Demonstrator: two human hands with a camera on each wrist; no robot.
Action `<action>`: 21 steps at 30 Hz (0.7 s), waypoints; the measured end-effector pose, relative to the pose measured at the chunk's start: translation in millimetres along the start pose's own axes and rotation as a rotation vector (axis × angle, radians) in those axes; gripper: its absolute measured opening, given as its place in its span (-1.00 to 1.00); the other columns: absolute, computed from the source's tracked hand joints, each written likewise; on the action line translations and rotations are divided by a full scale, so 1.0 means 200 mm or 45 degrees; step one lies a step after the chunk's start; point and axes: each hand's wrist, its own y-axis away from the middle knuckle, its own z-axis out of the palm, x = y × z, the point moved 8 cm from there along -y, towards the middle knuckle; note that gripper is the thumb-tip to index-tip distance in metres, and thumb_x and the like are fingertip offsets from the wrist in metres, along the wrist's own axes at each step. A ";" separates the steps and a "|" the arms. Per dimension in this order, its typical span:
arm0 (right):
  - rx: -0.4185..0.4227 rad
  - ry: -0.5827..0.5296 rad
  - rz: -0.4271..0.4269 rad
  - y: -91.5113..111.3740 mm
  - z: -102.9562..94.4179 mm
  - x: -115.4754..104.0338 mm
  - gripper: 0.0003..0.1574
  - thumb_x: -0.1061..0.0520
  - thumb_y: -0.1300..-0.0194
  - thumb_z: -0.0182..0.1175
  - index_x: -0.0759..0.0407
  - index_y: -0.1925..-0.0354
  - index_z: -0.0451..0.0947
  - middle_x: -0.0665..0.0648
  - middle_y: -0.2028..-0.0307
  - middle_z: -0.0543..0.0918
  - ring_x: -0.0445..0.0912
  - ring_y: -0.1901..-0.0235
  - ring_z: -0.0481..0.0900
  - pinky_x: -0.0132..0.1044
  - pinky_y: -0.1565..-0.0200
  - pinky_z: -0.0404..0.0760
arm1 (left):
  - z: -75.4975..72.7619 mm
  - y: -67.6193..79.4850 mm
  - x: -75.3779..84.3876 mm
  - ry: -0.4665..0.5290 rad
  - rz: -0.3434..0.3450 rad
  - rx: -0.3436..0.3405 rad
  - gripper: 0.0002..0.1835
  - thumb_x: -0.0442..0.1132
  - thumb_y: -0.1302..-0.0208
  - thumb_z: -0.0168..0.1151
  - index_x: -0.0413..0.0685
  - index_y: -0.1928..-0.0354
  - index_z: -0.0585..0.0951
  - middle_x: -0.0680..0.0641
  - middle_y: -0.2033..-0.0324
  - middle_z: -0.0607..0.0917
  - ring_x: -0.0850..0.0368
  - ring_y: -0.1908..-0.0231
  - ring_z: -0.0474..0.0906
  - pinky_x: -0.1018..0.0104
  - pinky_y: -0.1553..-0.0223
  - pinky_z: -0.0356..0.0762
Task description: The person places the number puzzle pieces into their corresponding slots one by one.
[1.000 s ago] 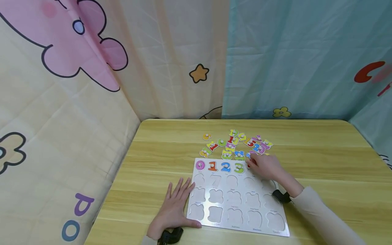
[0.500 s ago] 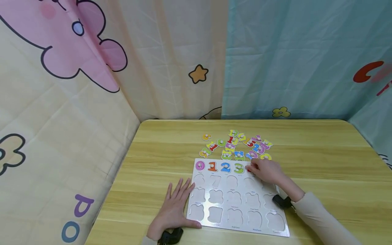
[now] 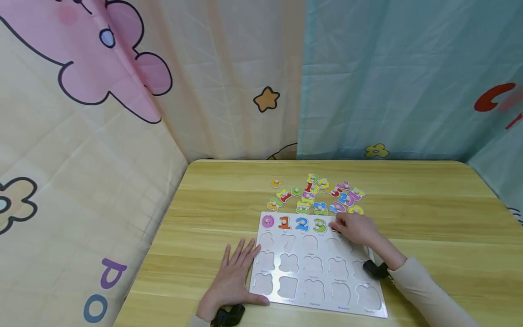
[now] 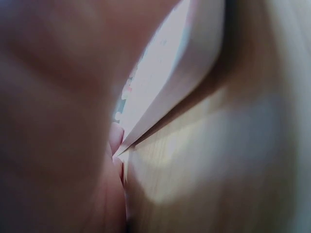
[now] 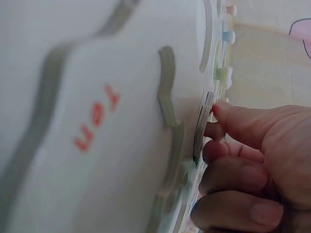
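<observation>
A white number puzzle board (image 3: 300, 290) lies on the table, with a pink 0 (image 3: 268, 221), an orange 1 (image 3: 284, 222), a blue 2 (image 3: 302, 224) and a green 3 (image 3: 320, 225) in its far row. My right hand (image 3: 357, 228) pinches a red number piece (image 3: 334, 227) at the slot right of the 3; the fingers hide most of it. In the right wrist view, thumb and forefinger (image 5: 238, 124) meet at the piece, low against the board. My left hand (image 3: 233, 277) rests with spread fingers along the board's left edge, thumb at its near left corner.
Several loose number pieces, among them a red and yellow 11 (image 3: 283, 195) and an orange one (image 3: 276, 182), lie on the wooden table (image 3: 216, 204) beyond the board. Vacant recesses fill the board's nearer rows. Printed curtains (image 3: 245, 59) hang behind the table.
My right hand has shifted slightly toward me, bringing a yellow-green piece behind it into view, then stayed nearly still. The left hand keeps its place.
</observation>
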 end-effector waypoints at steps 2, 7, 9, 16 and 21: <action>-0.008 -0.007 -0.008 0.00 0.01 0.01 -0.62 -0.06 -0.31 0.19 0.03 0.55 0.34 -0.03 0.70 0.27 -0.13 0.67 0.26 -0.31 0.58 0.11 | 0.00 0.00 0.00 0.001 0.001 -0.002 0.38 0.68 0.36 0.11 -0.01 -0.48 0.04 -0.05 -0.47 -0.05 -0.09 -0.43 -0.30 -0.17 -0.32 -0.45; -0.013 -0.027 -0.027 -0.01 0.02 0.03 -0.62 -0.09 -0.31 0.18 0.02 0.54 0.34 -0.03 0.70 0.27 -0.13 0.67 0.26 -0.31 0.58 0.11 | 0.00 0.00 0.00 0.007 0.000 -0.005 0.38 0.67 0.35 0.12 -0.02 -0.48 0.05 -0.05 -0.47 -0.06 -0.09 -0.43 -0.30 -0.17 -0.32 -0.45; -0.011 -0.033 -0.027 -0.01 0.02 0.04 -0.62 -0.10 -0.31 0.18 0.02 0.53 0.34 -0.03 0.70 0.27 -0.13 0.67 0.26 -0.31 0.58 0.11 | 0.00 0.00 0.00 0.007 0.002 -0.003 0.38 0.68 0.35 0.11 -0.02 -0.48 0.05 -0.05 -0.47 -0.06 -0.09 -0.43 -0.29 -0.17 -0.32 -0.45; -0.020 -0.034 -0.019 -0.01 0.02 0.03 -0.63 -0.10 -0.30 0.19 0.02 0.53 0.35 -0.03 0.70 0.26 -0.13 0.67 0.26 -0.30 0.58 0.11 | 0.00 0.00 0.00 -0.003 0.011 0.013 0.38 0.68 0.36 0.11 -0.02 -0.48 0.05 -0.05 -0.47 -0.05 -0.09 -0.43 -0.28 -0.17 -0.32 -0.44; -0.018 -0.036 -0.019 -0.01 0.01 0.02 -0.63 -0.09 -0.29 0.20 0.02 0.54 0.34 -0.03 0.70 0.26 -0.13 0.67 0.25 -0.30 0.58 0.10 | 0.00 0.00 0.00 -0.016 0.016 0.017 0.39 0.69 0.37 0.09 -0.01 -0.48 0.05 -0.04 -0.47 -0.06 -0.09 -0.43 -0.28 -0.18 -0.32 -0.43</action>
